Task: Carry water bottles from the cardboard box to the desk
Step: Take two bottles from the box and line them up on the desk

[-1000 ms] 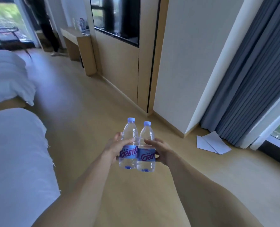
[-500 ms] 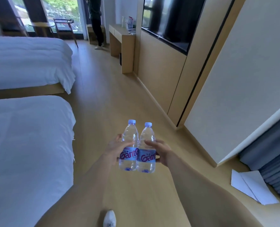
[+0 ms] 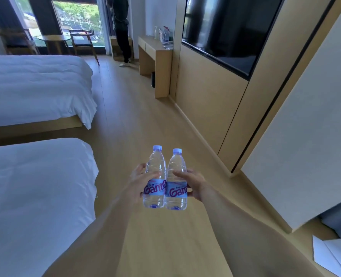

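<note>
**Two bottles in hand, tabletop far ahead**

The left hand (image 3: 143, 179) wraps its thumb and fingers round the left clear plastic water bottle with a pale blue cap and blue label (image 3: 155, 176). The right hand (image 3: 193, 181) does the same with the right clear plastic water bottle of the same make (image 3: 176, 179). So each grip is closed round one bottle at label height. The bottles stand upright and touch side by side, out in front of the body, above the light wooden floor (image 3: 137, 120).

The step in hand looks like the walk itself. To do it well, both grips should hold firm at the label, where the plastic is stiffest, and keep the bottles upright and pressed together so neither swings.

Well beyond the grips and a little to their right stands the light wooden desk (image 3: 155, 54) against the wall; several more bottles (image 3: 162, 34) already sit on its tabletop. The cardboard box is not in view.

To the left of the grips the corners of two white beds (image 3: 45, 92) reach into the aisle. To the right runs a wooden wall panel under a dark screen (image 3: 225, 31). The lane between them is open floor and seems wide enough. A person in dark clothes (image 3: 121, 29) stands just past the desk, so the last steps may need care. White sheets of paper (image 3: 333, 256) lie on the floor behind and to the right, out of the path.
</note>
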`<action>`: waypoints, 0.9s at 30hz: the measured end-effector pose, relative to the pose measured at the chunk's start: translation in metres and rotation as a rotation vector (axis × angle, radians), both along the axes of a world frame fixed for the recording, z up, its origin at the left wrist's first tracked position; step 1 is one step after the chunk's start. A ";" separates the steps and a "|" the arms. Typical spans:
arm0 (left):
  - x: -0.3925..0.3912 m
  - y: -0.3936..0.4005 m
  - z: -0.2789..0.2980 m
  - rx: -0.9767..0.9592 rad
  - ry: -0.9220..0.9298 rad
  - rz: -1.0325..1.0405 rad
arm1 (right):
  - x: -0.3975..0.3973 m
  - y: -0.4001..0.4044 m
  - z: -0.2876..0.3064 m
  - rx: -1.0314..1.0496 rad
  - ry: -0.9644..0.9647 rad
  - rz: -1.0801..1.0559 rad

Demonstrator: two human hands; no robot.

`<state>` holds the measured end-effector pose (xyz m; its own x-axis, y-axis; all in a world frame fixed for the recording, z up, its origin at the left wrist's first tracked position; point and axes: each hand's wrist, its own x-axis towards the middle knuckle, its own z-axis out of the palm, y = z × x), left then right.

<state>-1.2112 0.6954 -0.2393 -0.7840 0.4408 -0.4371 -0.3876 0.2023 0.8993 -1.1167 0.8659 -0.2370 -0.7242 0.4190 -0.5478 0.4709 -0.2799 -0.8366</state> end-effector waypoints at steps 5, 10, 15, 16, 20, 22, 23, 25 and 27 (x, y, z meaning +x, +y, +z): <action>-0.061 0.026 -0.002 0.015 0.004 0.046 | -0.068 0.030 -0.008 -0.014 0.011 0.026; -0.129 0.068 -0.003 0.054 0.009 0.119 | -0.149 0.075 -0.018 -0.010 0.023 0.093; -0.202 0.119 0.010 0.057 0.014 0.171 | -0.236 0.130 -0.015 -0.018 0.041 0.170; -0.216 0.129 0.014 0.052 0.016 0.171 | -0.251 0.140 -0.014 -0.025 0.038 0.184; -0.270 0.160 0.023 0.057 0.030 0.193 | -0.310 0.174 -0.009 -0.031 0.054 0.216; -0.294 0.172 0.022 0.043 0.027 0.207 | -0.336 0.187 -0.009 -0.029 0.060 0.229; -0.306 0.177 0.020 0.041 0.023 0.211 | -0.348 0.192 -0.010 -0.029 0.062 0.240; -0.331 0.185 0.016 0.044 0.009 0.217 | -0.372 0.202 -0.009 -0.026 0.066 0.258; -0.357 0.194 0.012 0.044 -0.006 0.231 | -0.400 0.211 -0.011 -0.021 0.065 0.261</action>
